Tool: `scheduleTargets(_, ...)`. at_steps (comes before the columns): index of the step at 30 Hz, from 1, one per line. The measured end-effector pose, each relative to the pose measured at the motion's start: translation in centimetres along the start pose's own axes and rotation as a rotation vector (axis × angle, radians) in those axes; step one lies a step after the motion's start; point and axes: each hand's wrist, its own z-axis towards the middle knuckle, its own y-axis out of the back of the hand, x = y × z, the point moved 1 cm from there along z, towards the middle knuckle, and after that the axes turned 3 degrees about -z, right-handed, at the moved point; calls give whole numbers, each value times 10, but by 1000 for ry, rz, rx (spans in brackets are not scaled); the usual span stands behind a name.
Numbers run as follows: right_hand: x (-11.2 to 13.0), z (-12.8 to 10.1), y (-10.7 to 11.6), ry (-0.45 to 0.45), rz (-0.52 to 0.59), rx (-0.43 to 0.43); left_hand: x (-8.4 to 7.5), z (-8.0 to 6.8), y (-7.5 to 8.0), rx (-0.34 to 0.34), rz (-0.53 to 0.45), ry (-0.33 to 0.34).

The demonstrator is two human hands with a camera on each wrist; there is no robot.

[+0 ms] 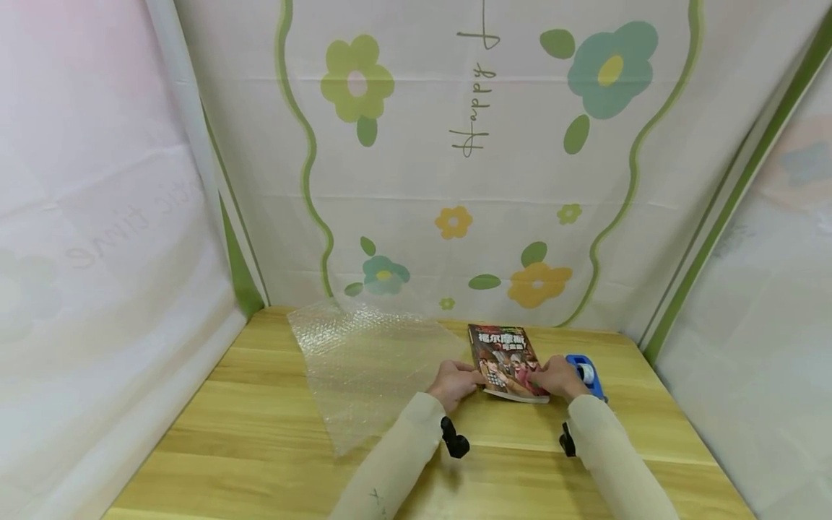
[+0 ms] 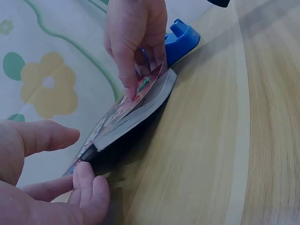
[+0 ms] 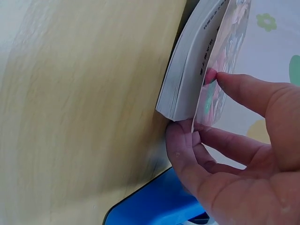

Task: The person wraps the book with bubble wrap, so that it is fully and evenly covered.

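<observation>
A paperback book [image 1: 505,355] with a dark illustrated cover lies on the wooden table [image 1: 260,448]. My right hand [image 1: 541,375] pinches the near right corner of its front cover between thumb and fingers and lifts that corner off the pages [image 3: 185,79]; the left wrist view shows the same pinch by the right hand [image 2: 140,79]. My left hand [image 1: 465,377] is at the book's near left corner. There its curled fingertips [image 2: 89,185] touch the spine end, and the thumb [image 2: 44,136] hovers just above without touching.
A blue tape dispenser [image 1: 588,375] stands right behind my right hand, touching distance from the book [image 2: 180,40]. A sheet of clear bubble wrap [image 1: 364,365] lies flat to the left of the book. Flowered cloth walls [image 1: 416,180] close in the table on three sides.
</observation>
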Motion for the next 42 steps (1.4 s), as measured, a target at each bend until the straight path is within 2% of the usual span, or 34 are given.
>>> scheduleTargets(7, -2, 0, -2, 16, 13, -2, 5, -1, -6, -2, -1, -39)
scheduleTargets(13, -2, 1, 0, 9, 21, 4, 7, 1, -9, -3, -40, -58)
scheduleTargets(23, -3, 1, 1, 6, 28, 0, 7, 2, -16, -49, -123, -60)
scheduleTargets(28, -1, -1, 3, -10, 28, 11, 7, 4, -19, -77, -209, -44)
scheduleTargets(34, 1, -3, 5, -30, 29, 27, 2, 2, -18, -49, -336, -3)
scheduleTargets(39, 2, -4, 6, -36, 15, 20, 1, 2, -17, -35, -390, 7)
scheduleTargets(42, 2, -4, 5, -43, 21, 15, 2, 2, -16, -41, -387, 3)
